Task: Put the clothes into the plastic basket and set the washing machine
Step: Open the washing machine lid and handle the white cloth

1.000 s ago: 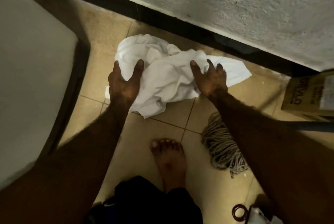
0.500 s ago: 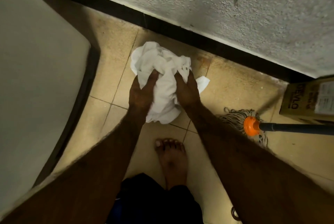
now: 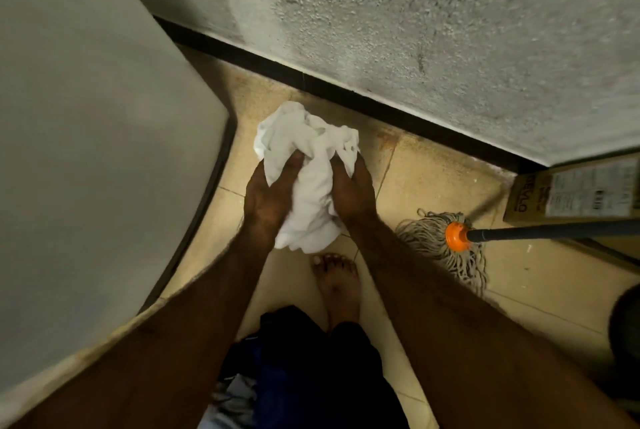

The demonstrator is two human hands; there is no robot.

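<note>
Far left, a big pale grey panel [image 3: 86,151] filling that whole side, rounded corner down by the tiled floor [image 3: 433,186]; no telling what appliance. Next over, the left hand [image 3: 265,200] clamped on the white cloth [image 3: 308,165], fingers dug into the folds on its left flank. Cloth bunched into a tight wad, squeezed between both hands, over the tiles and close to the black skirting [image 3: 346,92]. Touching the floor or lifted off it? Cannot tell. On the other flank, the right hand [image 3: 353,196], fingers curled into the fabric the same way.

Just below the hands, a bare foot [image 3: 337,286] flat on the tiles, toes towards the cloth. Bottom centre, dark fabric [image 3: 311,376] with blue and grey folds at its left; worn or piled, hard to say.

Further right, a string mop head [image 3: 440,255] splayed on the floor, with an orange collar [image 3: 456,236] and a dark handle [image 3: 554,231] running off the right edge. Behind it, a cardboard box [image 3: 571,193] at the foot of the rough grey wall [image 3: 415,30]. At the far right edge, something dark and round [image 3: 627,324], too cut off to name.
</note>
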